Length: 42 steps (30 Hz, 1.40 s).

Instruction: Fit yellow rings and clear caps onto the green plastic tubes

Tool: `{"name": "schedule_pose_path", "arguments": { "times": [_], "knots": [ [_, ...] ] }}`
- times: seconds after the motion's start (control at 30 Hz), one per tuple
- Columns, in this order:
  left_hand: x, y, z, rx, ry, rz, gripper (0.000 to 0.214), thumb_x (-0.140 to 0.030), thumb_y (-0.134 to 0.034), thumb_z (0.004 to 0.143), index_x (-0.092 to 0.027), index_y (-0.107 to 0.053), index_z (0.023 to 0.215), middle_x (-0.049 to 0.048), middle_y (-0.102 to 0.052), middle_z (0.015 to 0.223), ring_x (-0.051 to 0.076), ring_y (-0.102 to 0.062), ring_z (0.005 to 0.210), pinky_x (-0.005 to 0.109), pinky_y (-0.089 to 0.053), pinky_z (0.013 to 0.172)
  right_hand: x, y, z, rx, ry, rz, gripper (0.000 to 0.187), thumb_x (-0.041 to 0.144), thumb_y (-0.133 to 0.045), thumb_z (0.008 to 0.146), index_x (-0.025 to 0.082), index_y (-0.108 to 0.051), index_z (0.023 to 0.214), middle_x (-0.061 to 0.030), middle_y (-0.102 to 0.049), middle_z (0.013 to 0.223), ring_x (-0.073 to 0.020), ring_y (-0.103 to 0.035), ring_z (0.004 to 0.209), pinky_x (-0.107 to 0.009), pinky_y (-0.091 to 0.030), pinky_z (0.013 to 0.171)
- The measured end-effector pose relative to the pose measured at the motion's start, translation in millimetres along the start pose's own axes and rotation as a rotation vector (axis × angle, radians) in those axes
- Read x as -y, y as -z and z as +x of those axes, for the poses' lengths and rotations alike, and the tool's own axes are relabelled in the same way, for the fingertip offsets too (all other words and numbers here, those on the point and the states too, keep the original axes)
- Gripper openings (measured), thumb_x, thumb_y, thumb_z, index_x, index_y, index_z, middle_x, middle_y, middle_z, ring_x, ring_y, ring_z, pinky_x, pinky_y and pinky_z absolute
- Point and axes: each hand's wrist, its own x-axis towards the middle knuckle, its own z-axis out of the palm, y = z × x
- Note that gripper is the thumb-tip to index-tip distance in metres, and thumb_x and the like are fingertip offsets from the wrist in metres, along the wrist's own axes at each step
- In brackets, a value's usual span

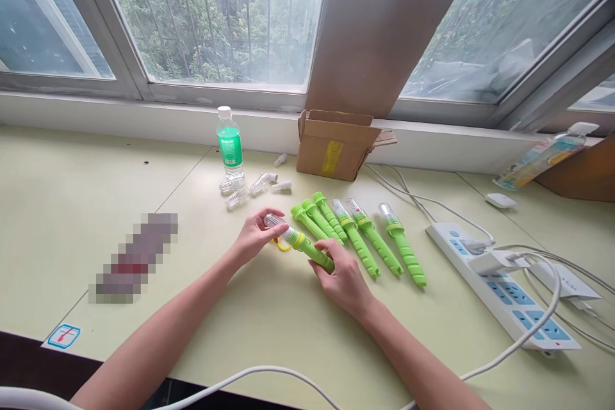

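Observation:
Both hands are on one green torch-shaped stick (307,247) with a clear ribbed cap. My left hand (254,236) has its fingers closed around the clear cap (275,220) at the far end. Wrapped about the green handle's near end is my right hand (344,274). A yellow loop (283,246) shows just below the cap. Beyond the right hand lie three uncapped green sticks (323,218), side by side. Three more sticks with clear caps (368,236) rest to their right. Several loose clear caps (262,184) lie past my left hand.
A green-labelled bottle (230,147) and an open cardboard box (334,144) stand near the window sill. On the right are a power strip (504,288) with cables and another bottle (545,157). A blurred-out object (139,256) lies left. A white cable (254,369) crosses the front.

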Motion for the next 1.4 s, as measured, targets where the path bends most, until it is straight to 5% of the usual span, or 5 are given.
{"name": "schedule_pose_path", "arguments": {
  "times": [0.53,0.73,1.03,1.2,1.4],
  "knots": [
    [6.9,-8.7,-1.7,-0.098,-0.024,0.046,0.033,-0.048,-0.063,0.080,-0.017,-0.054,0.082,-0.0031,-0.057,0.058,0.008,-0.053,0.046,0.019,-0.043,0.045,-3.5,4.2,1.0,-0.020,0.058,-0.045,0.033,0.028,-0.058,0.087,0.021,-0.057,0.119,-0.0093,-0.068,0.100,-0.0215,-0.067,0.077,-0.031,-0.054,0.058],
    [8.2,-7.8,-1.1,-0.113,-0.019,0.044,0.033,-0.049,-0.063,0.080,-0.017,-0.054,0.081,-0.0041,-0.055,0.058,0.007,-0.050,0.044,0.018,-0.041,0.042,-2.9,6.9,2.2,-0.026,0.074,-0.037,0.015,0.027,-0.057,0.087,0.022,-0.057,0.101,-0.0082,-0.065,0.091,-0.0218,-0.065,0.077,-0.032,-0.054,0.061],
    [5.6,-8.6,0.3,-0.150,-0.002,-0.072,0.045,-0.040,-0.076,0.070,-0.016,-0.055,0.102,-0.0009,-0.061,0.073,0.010,-0.058,0.056,0.022,-0.051,0.055,-1.6,6.3,3.1,-0.011,0.042,-0.012,0.025,0.033,-0.056,0.089,0.020,-0.058,0.110,-0.0094,-0.068,0.098,-0.0238,-0.065,0.085,-0.036,-0.054,0.075],
    [6.7,-6.6,1.8,-0.165,0.031,-0.127,0.041,-0.038,-0.079,0.067,-0.014,-0.061,0.095,-0.0001,-0.061,0.075,0.010,-0.059,0.062,0.022,-0.051,0.060,0.0,6.8,2.9,-0.016,-0.006,0.010,0.017,0.034,-0.056,0.088,0.020,-0.057,0.100,-0.0077,-0.064,0.089,-0.0204,-0.062,0.073,-0.031,-0.052,0.060],
    [2.8,-5.0,1.0,-0.162,0.048,-0.074,0.044,-0.039,-0.079,0.066,-0.016,-0.065,0.100,-0.0018,-0.061,0.069,0.009,-0.058,0.059,0.022,-0.050,0.062,-3.6,7.4,3.6,-0.009,0.003,-0.051,0.025,0.035,-0.048,0.094,0.021,-0.061,0.111,-0.0093,-0.067,0.095,-0.0223,-0.065,0.079,-0.034,-0.053,0.068]
  ]
}}
